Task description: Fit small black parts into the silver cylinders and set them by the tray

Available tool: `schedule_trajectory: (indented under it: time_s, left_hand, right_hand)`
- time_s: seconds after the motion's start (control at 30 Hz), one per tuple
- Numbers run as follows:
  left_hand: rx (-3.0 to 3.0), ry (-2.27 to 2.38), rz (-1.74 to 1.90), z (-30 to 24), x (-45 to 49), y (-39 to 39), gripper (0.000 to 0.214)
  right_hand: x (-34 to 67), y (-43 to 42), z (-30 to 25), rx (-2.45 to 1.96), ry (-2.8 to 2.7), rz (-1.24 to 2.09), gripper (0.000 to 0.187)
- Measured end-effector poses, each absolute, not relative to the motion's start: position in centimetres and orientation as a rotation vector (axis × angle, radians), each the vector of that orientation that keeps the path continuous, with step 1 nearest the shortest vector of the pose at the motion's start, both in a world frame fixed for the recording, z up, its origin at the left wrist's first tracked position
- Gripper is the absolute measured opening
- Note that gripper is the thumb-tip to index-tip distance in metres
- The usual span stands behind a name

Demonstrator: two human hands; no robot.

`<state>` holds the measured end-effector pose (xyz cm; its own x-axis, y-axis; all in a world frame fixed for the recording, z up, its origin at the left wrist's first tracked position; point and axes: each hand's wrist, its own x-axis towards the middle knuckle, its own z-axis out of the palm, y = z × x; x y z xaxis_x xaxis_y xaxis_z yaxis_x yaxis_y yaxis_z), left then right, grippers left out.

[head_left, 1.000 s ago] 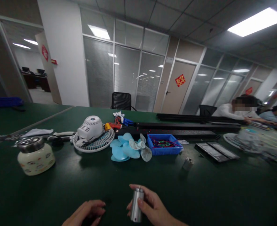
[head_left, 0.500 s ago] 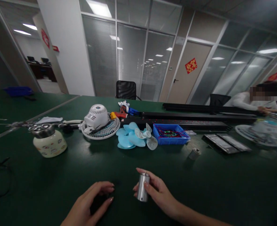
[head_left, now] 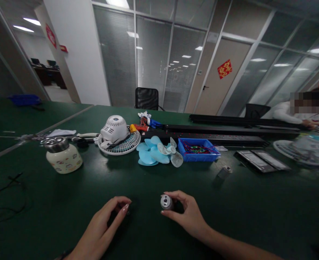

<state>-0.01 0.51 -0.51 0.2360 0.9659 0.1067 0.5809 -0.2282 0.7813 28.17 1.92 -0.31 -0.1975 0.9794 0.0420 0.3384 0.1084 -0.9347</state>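
Observation:
My right hand is closed round a small silver metal cylinder, pinched between thumb and fingers with its end face turned toward the camera, just above the green table. My left hand lies curled on the table to the left, its fingers cupped over a small dark thing that I cannot make out. A second silver cylinder lies on the table farther right, clear of both hands.
Behind the hands sit a cream jar with a metal lid, a white fan motor on a grille, light blue fan blades, a blue parts tray and black rails. Another person works at far right.
My right hand has tipped the cylinder from upright to end-on toward the camera. The view has dropped and shifted, showing more of both forearms. My left hand stays over the dark thing.

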Motion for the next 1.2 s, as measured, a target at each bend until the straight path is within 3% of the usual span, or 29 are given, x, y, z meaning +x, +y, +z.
schedule_trajectory:
  time_s: [0.23,0.37,0.57,0.8,0.9,1.0,1.1,1.2]
  left_hand:
    - [1.875,1.419,0.817,-0.3,0.1,0.7,0.03]
    - [1.862,1.416,0.791,-0.3,0.0,0.6,0.032]
    - [1.849,1.431,0.802,-0.2,-0.1,0.6,0.033]
    - [1.839,1.422,0.804,0.1,-0.1,0.4,0.033]
    - [1.827,1.417,0.837,0.2,0.0,0.5,0.034]
    - [1.805,1.42,0.861,0.2,0.1,0.5,0.033]
    - [1.786,1.431,0.898,0.3,0.2,0.5,0.033]
    - [1.771,1.438,0.922,0.4,0.3,0.4,0.032]
  right_hand:
    - [35.1,1.9,-1.3,-1.33,-1.519,0.764,0.039]
    - [42.5,2.3,-2.6,-1.418,-1.272,0.474,0.048]
    - [48.9,3.7,-3.9,-1.489,-1.001,0.351,0.065]
    - [49.2,3.9,-3.8,-1.538,-1.132,0.275,0.068]
    - [47.2,2.3,-2.5,-1.583,-1.197,-0.12,0.079]
    - [42.9,0.9,-0.9,-1.484,-1.45,-0.429,0.059]
    - [36.2,0.9,0.2,-1.324,-2.024,0.001,0.035]
    - [28.9,2.4,0.6,-1.147,-2.405,0.493,0.038]
